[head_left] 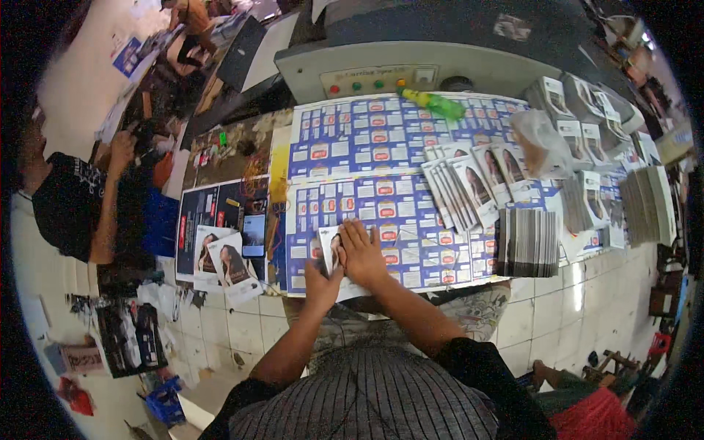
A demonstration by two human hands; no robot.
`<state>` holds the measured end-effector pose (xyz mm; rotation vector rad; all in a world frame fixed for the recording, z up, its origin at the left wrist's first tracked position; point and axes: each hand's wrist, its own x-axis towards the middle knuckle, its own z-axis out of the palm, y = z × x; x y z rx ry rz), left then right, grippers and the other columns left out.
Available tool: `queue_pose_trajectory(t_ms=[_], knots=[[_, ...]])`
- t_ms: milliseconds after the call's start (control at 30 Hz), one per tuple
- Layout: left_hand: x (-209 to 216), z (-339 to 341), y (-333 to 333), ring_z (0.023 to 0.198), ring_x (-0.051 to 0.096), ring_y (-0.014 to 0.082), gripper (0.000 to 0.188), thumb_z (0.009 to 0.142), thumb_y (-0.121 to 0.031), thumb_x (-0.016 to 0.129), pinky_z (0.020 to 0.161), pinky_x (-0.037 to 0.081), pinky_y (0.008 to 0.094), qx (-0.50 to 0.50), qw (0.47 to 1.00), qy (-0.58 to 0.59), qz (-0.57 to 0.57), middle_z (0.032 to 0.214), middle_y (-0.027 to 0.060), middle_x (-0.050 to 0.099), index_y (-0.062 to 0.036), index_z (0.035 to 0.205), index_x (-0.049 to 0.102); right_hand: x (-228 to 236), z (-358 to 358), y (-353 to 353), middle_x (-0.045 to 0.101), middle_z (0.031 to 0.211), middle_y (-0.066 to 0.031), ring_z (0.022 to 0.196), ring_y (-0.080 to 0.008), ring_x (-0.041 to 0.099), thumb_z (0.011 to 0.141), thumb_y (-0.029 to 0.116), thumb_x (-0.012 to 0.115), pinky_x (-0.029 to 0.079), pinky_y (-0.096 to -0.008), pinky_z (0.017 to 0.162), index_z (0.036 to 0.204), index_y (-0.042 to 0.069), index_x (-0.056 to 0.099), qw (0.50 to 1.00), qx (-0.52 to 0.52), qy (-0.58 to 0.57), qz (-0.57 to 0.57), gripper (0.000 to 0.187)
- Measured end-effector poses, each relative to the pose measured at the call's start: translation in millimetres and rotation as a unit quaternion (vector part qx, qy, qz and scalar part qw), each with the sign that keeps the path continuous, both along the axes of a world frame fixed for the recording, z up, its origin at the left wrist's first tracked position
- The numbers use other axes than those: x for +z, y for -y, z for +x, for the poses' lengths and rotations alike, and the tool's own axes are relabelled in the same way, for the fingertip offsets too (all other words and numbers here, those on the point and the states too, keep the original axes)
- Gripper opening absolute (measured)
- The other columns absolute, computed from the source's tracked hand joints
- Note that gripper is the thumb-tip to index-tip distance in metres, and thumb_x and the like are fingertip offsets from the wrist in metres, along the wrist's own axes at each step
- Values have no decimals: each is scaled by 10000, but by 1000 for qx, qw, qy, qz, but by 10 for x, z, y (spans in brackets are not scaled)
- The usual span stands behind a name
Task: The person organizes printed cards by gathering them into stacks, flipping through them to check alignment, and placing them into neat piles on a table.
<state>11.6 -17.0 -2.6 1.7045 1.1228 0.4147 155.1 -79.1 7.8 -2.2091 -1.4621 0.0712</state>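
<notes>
On the table in front of me lies a small white printed card (328,241) with a dark-haired portrait. My right hand (364,258) rests flat on its right part, fingers stretched out, and covers much of it. At the card's lower left edge, my left hand (321,287) has its thumb on top and its fingers along the side. Two larger printed sheets (232,268) with similar portraits overlap at the table's front left. To the right, several more portrait pieces (469,183) are fanned out behind a tight upright stack (526,243).
Blue printed sheets (337,158) cover the table. A green bottle (440,106) lies near a machine panel (381,79) with coloured buttons. A clear plastic bag (541,143) and further stacks (649,205) stand right. A phone (254,235) lies left; another person (70,198) is beyond.
</notes>
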Motion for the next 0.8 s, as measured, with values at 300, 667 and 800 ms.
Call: queue_pose_trajectory(t_ms=[300,667,800], knots=[[230,176,-136,827,670,254,451,779,-92,716,634,570,388,67,945,19,-320,1016,159,636,94,1147,533,47,40,115,376,1475,-151,1413,-338,269,990,298,414,233,-556,1118,1374,7,439,996,14,-72,59,483],[199,0,-228,908,661,272,531,811,-154,719,706,538,394,9,958,42,-285,1080,160,637,47,1255,508,390,874,270,324,1475,-282,1371,-451,291,727,362,757,241,-550,1113,1421,17,410,986,-158,-20,50,850],[168,356,-53,955,651,279,586,786,-200,760,751,533,398,-9,967,26,-253,1136,174,633,48,1261,524,-602,2379,934,423,1435,-229,1351,-435,340,642,408,785,198,-576,1125,1414,34,422,936,-294,192,41,931]])
